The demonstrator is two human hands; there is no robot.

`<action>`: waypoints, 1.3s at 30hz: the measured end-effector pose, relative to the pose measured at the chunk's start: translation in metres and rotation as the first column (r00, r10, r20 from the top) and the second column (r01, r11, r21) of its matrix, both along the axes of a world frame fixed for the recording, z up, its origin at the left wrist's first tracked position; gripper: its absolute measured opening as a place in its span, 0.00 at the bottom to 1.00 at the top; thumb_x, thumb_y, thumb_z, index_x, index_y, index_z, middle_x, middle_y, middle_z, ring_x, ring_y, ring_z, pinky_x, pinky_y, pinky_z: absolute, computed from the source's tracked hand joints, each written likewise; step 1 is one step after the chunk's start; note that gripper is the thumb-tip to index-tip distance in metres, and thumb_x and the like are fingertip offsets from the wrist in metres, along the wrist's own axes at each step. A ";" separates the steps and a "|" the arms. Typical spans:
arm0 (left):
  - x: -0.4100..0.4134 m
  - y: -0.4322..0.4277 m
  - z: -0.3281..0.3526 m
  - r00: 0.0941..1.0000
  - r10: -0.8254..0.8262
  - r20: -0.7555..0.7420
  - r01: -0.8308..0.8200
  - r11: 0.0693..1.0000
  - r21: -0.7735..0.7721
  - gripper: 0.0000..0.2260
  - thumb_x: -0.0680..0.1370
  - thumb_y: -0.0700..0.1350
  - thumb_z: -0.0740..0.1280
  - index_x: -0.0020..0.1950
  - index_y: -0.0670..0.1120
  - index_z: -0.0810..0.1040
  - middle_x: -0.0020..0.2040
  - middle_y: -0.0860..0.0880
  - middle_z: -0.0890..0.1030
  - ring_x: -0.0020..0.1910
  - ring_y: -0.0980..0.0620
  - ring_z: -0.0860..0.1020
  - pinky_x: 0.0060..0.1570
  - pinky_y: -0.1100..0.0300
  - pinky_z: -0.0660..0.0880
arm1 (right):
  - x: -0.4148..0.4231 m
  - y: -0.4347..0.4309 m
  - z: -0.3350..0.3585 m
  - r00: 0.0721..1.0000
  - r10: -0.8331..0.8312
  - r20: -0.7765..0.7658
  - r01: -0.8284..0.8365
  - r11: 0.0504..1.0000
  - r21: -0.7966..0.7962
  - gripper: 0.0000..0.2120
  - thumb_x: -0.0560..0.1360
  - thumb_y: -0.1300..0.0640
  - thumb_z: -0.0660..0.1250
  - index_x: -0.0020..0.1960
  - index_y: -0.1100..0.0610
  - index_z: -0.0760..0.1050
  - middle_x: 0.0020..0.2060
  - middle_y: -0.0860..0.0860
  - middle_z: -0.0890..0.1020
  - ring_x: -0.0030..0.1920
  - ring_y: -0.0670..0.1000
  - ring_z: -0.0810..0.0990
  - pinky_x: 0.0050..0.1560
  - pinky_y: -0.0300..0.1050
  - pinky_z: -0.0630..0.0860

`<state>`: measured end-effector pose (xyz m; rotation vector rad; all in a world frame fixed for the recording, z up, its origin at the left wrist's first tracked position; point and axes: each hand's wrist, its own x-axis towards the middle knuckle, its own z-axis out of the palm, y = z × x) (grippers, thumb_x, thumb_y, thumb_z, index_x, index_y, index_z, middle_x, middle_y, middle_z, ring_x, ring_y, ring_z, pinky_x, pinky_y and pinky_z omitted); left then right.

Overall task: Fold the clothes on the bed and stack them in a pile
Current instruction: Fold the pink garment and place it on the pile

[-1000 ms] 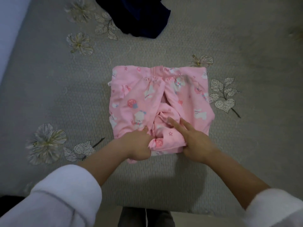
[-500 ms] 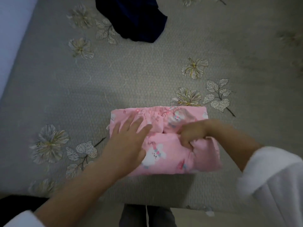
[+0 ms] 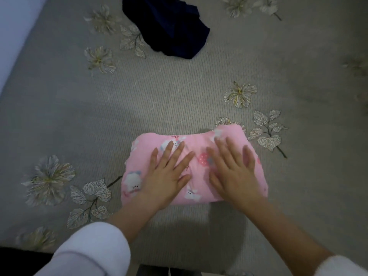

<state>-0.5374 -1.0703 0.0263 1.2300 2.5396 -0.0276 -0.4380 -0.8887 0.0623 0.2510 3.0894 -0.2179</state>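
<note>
A pink printed garment (image 3: 199, 166) lies folded into a compact bundle on the grey flowered bed cover (image 3: 159, 100), near the front edge. My left hand (image 3: 167, 174) lies flat on its left half with fingers spread. My right hand (image 3: 233, 170) presses flat on its right half, fingers straight. A crumpled dark navy garment (image 3: 169, 30) lies unfolded at the far middle of the bed.
The bed's left edge meets a pale wall (image 3: 16, 32) at the upper left. The bed's front edge (image 3: 179, 263) runs just below my forearms. Bare cover stretches between the pink bundle and the navy garment.
The pink garment went from a wider shape to a smaller folded bundle. Both hands let go of the fabric and now lie flat on top of it.
</note>
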 end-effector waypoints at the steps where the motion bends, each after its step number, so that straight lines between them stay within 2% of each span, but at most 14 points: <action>1: -0.001 0.000 -0.004 1.000 0.016 0.020 -0.016 1.000 0.016 0.26 0.79 0.61 0.47 0.77 0.56 0.56 0.78 0.47 0.57 0.76 0.42 0.55 0.70 0.38 0.50 | 0.006 -0.001 -0.011 0.993 -0.038 0.116 0.040 0.999 -0.013 0.27 0.78 0.44 0.51 0.75 0.50 0.62 0.76 0.53 0.60 0.77 0.55 0.53 0.72 0.61 0.47; 5: -0.004 0.000 -0.029 0.989 0.135 0.063 -0.137 0.990 0.036 0.26 0.78 0.65 0.38 0.74 0.64 0.38 0.79 0.49 0.41 0.77 0.47 0.37 0.73 0.43 0.37 | -0.001 0.015 -0.051 0.871 -0.291 0.395 0.377 0.912 -0.160 0.26 0.81 0.41 0.43 0.77 0.41 0.41 0.78 0.46 0.42 0.77 0.48 0.37 0.74 0.55 0.35; 14: -0.009 0.014 -0.061 0.979 0.167 0.113 -0.163 0.986 -0.041 0.26 0.75 0.66 0.32 0.71 0.64 0.29 0.76 0.48 0.31 0.72 0.50 0.26 0.69 0.47 0.27 | -0.019 0.021 -0.087 0.809 -0.300 0.505 0.410 0.905 -0.119 0.27 0.80 0.40 0.40 0.76 0.42 0.34 0.77 0.47 0.37 0.76 0.50 0.32 0.72 0.56 0.30; 18: -0.022 0.020 -0.059 0.976 0.142 0.163 -0.139 0.990 -0.031 0.24 0.79 0.63 0.39 0.72 0.64 0.32 0.77 0.49 0.32 0.70 0.52 0.24 0.68 0.49 0.26 | -0.031 0.025 -0.088 0.798 -0.296 0.524 0.447 0.875 -0.187 0.26 0.81 0.42 0.43 0.77 0.42 0.39 0.78 0.46 0.40 0.77 0.50 0.36 0.72 0.56 0.32; 22: -0.031 0.002 -0.046 0.967 0.183 0.179 -0.204 0.973 0.106 0.26 0.82 0.50 0.51 0.76 0.65 0.44 0.79 0.50 0.39 0.75 0.51 0.33 0.72 0.48 0.36 | -0.025 0.044 -0.070 0.842 -0.440 0.311 0.525 0.800 -0.292 0.24 0.76 0.57 0.61 0.71 0.49 0.64 0.73 0.51 0.63 0.72 0.56 0.60 0.69 0.56 0.54; 24: -0.037 -0.020 -0.039 0.885 0.429 0.183 -0.455 0.880 0.138 0.30 0.80 0.47 0.59 0.77 0.61 0.49 0.79 0.45 0.43 0.77 0.43 0.41 0.72 0.41 0.44 | -0.014 0.057 -0.063 0.710 -0.653 0.263 0.704 0.652 -0.282 0.25 0.73 0.55 0.68 0.68 0.52 0.67 0.68 0.53 0.66 0.68 0.58 0.65 0.67 0.57 0.60; 25: -0.040 -0.031 -0.037 0.773 0.589 0.234 -0.625 0.771 0.121 0.33 0.78 0.49 0.64 0.77 0.59 0.49 0.78 0.43 0.45 0.76 0.41 0.44 0.72 0.40 0.47 | -0.009 0.064 -0.061 0.591 -0.741 0.319 0.805 0.511 -0.302 0.31 0.71 0.50 0.72 0.70 0.54 0.65 0.69 0.55 0.65 0.69 0.59 0.65 0.69 0.58 0.60; 28: -0.052 -0.051 -0.035 0.246 0.822 0.513 -0.928 0.353 -0.121 0.53 0.68 0.56 0.76 0.78 0.51 0.41 0.78 0.39 0.50 0.76 0.39 0.50 0.72 0.40 0.53 | -0.001 0.079 -0.064 0.349 -0.756 0.554 0.931 0.212 -0.297 0.42 0.63 0.44 0.79 0.69 0.61 0.66 0.66 0.61 0.70 0.67 0.60 0.68 0.67 0.55 0.66; 30: -0.055 -0.049 -0.033 0.083 0.832 0.549 -0.939 0.250 -0.237 0.56 0.65 0.56 0.78 0.78 0.47 0.42 0.77 0.39 0.56 0.74 0.38 0.58 0.69 0.41 0.61 | -0.003 0.081 -0.065 0.306 -0.739 0.600 0.927 0.089 -0.363 0.32 0.63 0.49 0.80 0.60 0.64 0.74 0.58 0.62 0.78 0.55 0.57 0.78 0.53 0.49 0.76; 32: -0.055 -0.045 -0.033 -0.012 0.788 0.616 -0.953 0.177 -0.245 0.46 0.65 0.52 0.79 0.75 0.41 0.57 0.69 0.39 0.70 0.63 0.41 0.73 0.57 0.47 0.73 | -0.006 0.076 -0.059 0.324 -0.725 0.608 0.884 0.003 -0.468 0.19 0.64 0.56 0.80 0.49 0.65 0.79 0.44 0.59 0.82 0.38 0.51 0.79 0.33 0.41 0.73; 33: -0.054 -0.043 -0.030 -0.060 0.757 0.651 -0.952 0.153 -0.266 0.38 0.66 0.50 0.79 0.70 0.38 0.67 0.59 0.40 0.77 0.52 0.44 0.78 0.46 0.52 0.75 | -0.006 0.074 -0.056 0.352 -0.722 0.596 0.874 0.027 -0.485 0.17 0.64 0.58 0.79 0.47 0.66 0.79 0.39 0.57 0.82 0.35 0.50 0.78 0.31 0.41 0.72; 34: -0.052 -0.043 -0.026 -0.082 0.741 0.666 -0.946 0.153 -0.287 0.31 0.66 0.49 0.79 0.63 0.37 0.73 0.50 0.42 0.81 0.44 0.46 0.79 0.39 0.56 0.74 | -0.005 0.072 -0.052 0.383 -0.713 0.588 0.875 0.075 -0.478 0.17 0.64 0.57 0.79 0.47 0.66 0.80 0.37 0.57 0.82 0.36 0.53 0.79 0.34 0.42 0.73; 36: -0.048 -0.046 -0.016 -0.030 0.757 0.652 -0.933 0.212 -0.289 0.24 0.67 0.49 0.78 0.56 0.36 0.78 0.45 0.41 0.81 0.41 0.45 0.79 0.39 0.56 0.75 | -0.001 0.064 -0.037 0.441 -0.704 0.557 0.871 0.186 -0.454 0.17 0.66 0.54 0.78 0.46 0.65 0.80 0.40 0.60 0.82 0.43 0.57 0.81 0.48 0.49 0.75; 39: -0.040 -0.043 0.020 0.206 0.760 0.616 -0.919 0.366 -0.145 0.27 0.65 0.56 0.76 0.55 0.39 0.79 0.49 0.39 0.82 0.47 0.42 0.80 0.50 0.49 0.77 | 0.016 0.050 -0.006 0.483 -0.728 0.487 0.858 0.283 -0.429 0.14 0.68 0.49 0.75 0.42 0.59 0.78 0.37 0.56 0.82 0.44 0.58 0.80 0.58 0.56 0.72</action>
